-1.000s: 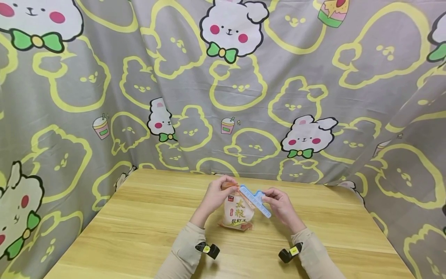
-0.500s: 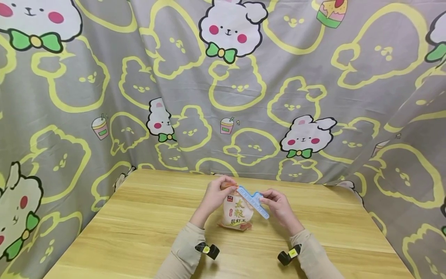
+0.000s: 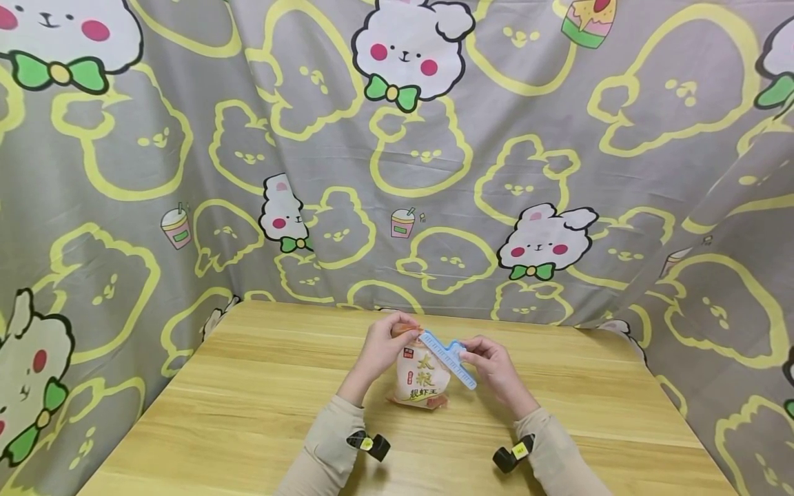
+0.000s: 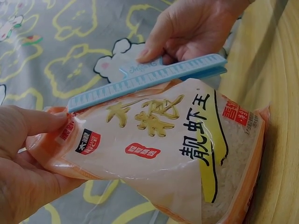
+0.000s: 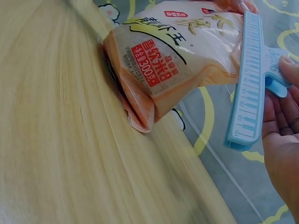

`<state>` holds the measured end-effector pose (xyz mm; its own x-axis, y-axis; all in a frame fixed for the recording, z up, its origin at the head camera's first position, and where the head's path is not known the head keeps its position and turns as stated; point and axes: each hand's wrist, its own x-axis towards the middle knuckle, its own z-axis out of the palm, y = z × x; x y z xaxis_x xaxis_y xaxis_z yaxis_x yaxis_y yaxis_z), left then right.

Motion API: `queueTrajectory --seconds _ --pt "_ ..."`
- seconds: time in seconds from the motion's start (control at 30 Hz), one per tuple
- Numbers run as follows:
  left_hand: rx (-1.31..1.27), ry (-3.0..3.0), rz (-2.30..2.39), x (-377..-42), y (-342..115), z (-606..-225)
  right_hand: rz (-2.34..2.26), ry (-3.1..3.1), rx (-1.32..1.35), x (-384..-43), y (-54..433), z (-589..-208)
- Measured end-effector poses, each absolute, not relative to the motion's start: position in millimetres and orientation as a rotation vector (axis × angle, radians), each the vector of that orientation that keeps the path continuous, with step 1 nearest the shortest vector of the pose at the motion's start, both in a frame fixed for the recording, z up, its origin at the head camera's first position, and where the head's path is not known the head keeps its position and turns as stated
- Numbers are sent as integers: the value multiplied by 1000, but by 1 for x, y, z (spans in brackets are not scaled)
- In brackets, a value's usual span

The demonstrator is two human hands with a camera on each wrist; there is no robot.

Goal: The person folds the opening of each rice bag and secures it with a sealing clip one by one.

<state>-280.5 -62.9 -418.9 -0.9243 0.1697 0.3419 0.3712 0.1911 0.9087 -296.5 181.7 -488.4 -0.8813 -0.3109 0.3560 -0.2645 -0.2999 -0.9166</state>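
Note:
A small bag of rice (image 3: pixel 422 377), white and orange with gold lettering, stands on the table. Its top left corner is pinched by my left hand (image 3: pixel 383 348), thumb in front. My right hand (image 3: pixel 495 365) grips the handle of a light blue bag clip (image 3: pixel 448 358) with a piano-key pattern. The long clip slants across the top right of the bag. In the left wrist view, the clip (image 4: pixel 145 84) lies along the bag's upper edge, one end right at my left thumb. Its lower end juts past the bag, and the right wrist view shows the clip's jaws slightly parted there.
The wooden table (image 3: pixel 248 413) reaches to a grey curtain (image 3: pixel 347 151) with cartoon rabbits behind and at both sides. Black wrist cameras (image 3: pixel 372 446) are strapped over the beige sleeves (image 3: pixel 329 441).
The clip in my right hand has shifted slightly left and down over the bag's top edge. My left hand keeps its pinch on the bag, almost unmoved.

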Motion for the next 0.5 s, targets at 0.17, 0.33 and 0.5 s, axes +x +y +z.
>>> queueTrajectory --seconds 0.17,0.33,0.5 --pt "-543 -2267 -1817 -281 -61 -419 -2381 1854 -728 -294 181 -488" --pt "-548 -2266 -1807 -282 -61 -420 -2410 1855 -684 -294 178 -489" --pt "-545 -2281 -1773 -283 -62 -422 -2430 1848 -659 -293 175 -490"
